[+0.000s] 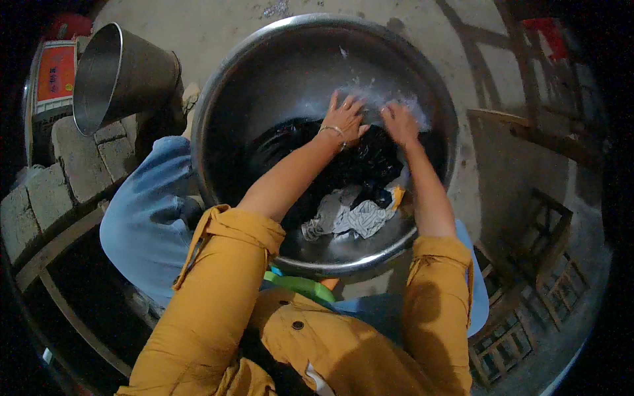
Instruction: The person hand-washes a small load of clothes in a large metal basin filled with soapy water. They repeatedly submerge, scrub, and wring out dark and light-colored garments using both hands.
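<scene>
A wide steel basin (221, 86) stands before me with dark wet cloth (333, 168) heaped in it. My left hand (343, 122) rests over the far edge of that cloth, fingers spread and open. Just right of it, my right hand (399, 125) has its fingers curled down at the cloth's far right edge; what lies under them is hidden. Whitish suds or wet film (413, 109) shows around the fingertips. In the near part of the basin lies a striped white and grey cloth (363, 218), with a yellow piece (397, 197) at its right end.
A metal bucket (129, 79) sits tilted at the far left, beside a red and white box (56, 76) and a row of grey bricks (76, 158). Wooden frames (528, 323) stand at the right. Something green (300, 287) shows under the basin's near rim, between my knees.
</scene>
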The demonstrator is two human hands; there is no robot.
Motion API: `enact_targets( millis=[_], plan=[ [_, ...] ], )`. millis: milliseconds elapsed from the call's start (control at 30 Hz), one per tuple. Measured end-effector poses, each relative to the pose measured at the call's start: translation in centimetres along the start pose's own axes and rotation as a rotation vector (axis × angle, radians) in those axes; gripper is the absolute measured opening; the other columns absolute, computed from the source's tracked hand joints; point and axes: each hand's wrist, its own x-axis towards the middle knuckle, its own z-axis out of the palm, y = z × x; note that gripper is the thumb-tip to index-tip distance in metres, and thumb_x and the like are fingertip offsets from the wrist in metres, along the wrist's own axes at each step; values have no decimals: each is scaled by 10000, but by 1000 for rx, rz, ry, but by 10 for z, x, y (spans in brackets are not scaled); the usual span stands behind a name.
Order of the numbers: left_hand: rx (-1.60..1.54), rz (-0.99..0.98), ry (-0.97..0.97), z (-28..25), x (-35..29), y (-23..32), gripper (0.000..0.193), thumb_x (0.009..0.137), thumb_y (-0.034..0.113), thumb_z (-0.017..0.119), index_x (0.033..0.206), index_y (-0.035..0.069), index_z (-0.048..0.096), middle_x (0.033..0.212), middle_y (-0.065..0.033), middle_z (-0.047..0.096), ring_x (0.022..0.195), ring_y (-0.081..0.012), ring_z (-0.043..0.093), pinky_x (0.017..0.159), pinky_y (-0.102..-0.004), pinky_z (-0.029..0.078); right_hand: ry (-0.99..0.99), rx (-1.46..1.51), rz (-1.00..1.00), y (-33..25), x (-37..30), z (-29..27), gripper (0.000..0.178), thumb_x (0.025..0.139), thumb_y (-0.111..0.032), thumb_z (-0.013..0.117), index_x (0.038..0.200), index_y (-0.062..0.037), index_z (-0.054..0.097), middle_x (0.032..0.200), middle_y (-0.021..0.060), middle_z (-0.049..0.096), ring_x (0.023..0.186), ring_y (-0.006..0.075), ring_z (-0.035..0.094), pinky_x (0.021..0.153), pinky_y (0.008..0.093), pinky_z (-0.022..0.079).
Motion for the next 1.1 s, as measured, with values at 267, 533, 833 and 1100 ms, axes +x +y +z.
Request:
enact_targets(
  millis=[267,533,833,1100],
  plan=[
    [-441,-184,164,-18,-136,51,285,846,325,480,994,90,541,1173,-103,454,1220,-315,313,998,-582,153,108,144,88,-82,-155,28,226,854,-271,501,926,-69,573,1095,143,491,1015,340,452,870,430,336],
    [-400,-231,126,34,-208,76,181,815,243,475,876,102,570,975,-80,492,995,-292,433,931,-551,192,243,73,63,-104,-229,95,216,832,-225,470,935,-37,500,1080,170,467,1028,366,407,834,468,311],
    [-240,9,62,30,-91,17,155,741,191,498,650,90,573,726,-88,555,808,-267,525,775,-462,359,188,50,51,-82,-134,83,148,811,-206,484,785,-60,484,745,175,516,741,389,484,674,469,358],
    [-311,-495,459,-43,-93,4,288,840,310,532,1063,130,555,1177,-113,492,1099,-344,402,911,-443,318,-250,-95,216,-44,-37,-10,592,800,-588,449,1073,-83,592,1036,251,576,970,414,535,831,484,402]
  ],
)
